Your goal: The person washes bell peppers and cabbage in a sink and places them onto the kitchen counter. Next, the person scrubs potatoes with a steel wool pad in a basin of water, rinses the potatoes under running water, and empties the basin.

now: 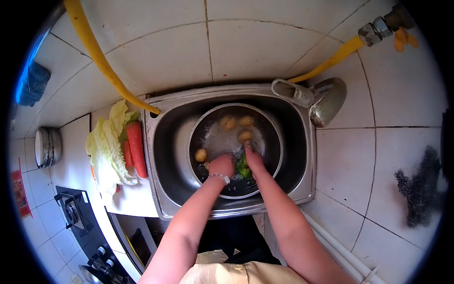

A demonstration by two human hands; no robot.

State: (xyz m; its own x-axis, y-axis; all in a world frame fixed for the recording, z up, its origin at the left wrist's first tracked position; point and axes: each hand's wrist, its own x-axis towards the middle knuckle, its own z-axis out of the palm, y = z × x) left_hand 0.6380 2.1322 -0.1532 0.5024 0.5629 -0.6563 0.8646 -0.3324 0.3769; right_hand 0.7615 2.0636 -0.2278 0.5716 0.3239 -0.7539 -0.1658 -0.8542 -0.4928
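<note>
A round metal basin (191,163) stands in the steel sink (165,142), with water in it. Both my hands reach down into the basin. Closed at the basin's middle, partly in the water, my left hand (222,165) hides whatever its fingers hold. My right hand (253,158) has its fingers curled against a green pepper (243,168), on the pepper's right side. Several potatoes lie around them: one (245,136) just above my right hand, two near the back, and one (201,155) at the left rim.
Cabbage leaves (106,146) and carrots (135,146) lie on the counter left of the sink. A metal faucet (326,99) stands at the sink's back right corner. A yellow hose (99,57) enters at the back left. A stove (73,213) is far left.
</note>
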